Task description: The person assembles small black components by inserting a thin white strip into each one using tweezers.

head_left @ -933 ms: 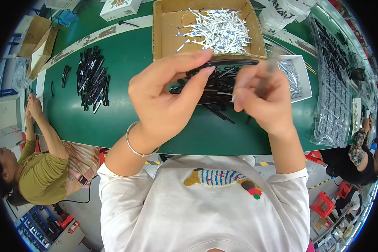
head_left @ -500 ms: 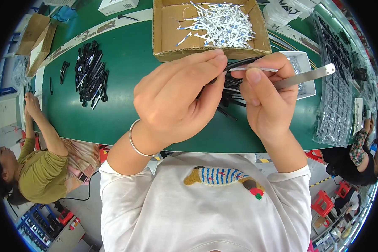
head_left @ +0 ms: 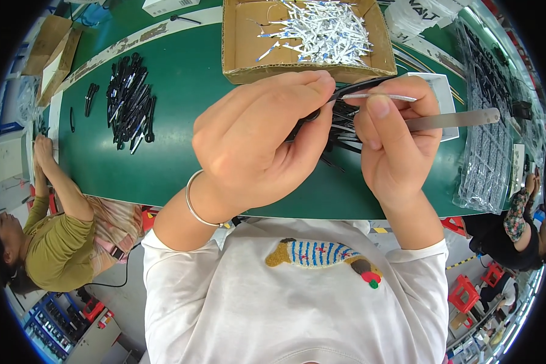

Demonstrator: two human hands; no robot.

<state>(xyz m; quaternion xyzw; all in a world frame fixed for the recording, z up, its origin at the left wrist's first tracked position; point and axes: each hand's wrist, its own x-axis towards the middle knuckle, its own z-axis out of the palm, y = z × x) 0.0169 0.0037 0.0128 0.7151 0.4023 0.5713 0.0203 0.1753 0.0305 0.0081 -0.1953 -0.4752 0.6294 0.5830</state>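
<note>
Over the green table, my left hand (head_left: 258, 136) is closed around one end of a slender, curved black piece (head_left: 367, 85), whose far end points right. My right hand (head_left: 400, 142) pinches a thin white strip (head_left: 397, 97) between thumb and forefinger. The strip runs just below the black piece, its left end close to my left fingertips; whether it is still attached there I cannot make out. Metal tweezers (head_left: 455, 120) are also held in my right hand, their blunt end sticking out to the right, tips hidden. Behind both hands lies a pile of similar black pieces (head_left: 344, 127), partly covered.
Beyond my hands stands a cardboard box (head_left: 242, 76) with many white-and-blue strips (head_left: 327, 36). Left lies another heap of black pieces (head_left: 128, 100). On the right are a white box (head_left: 450, 132) and clear plastic trays (head_left: 482, 158). A co-worker (head_left: 60, 242) sits at left.
My right hand has moved slightly right with the tweezers and white strip, and more of the strip shows. My left hand's fingertips have shifted a little right too.
</note>
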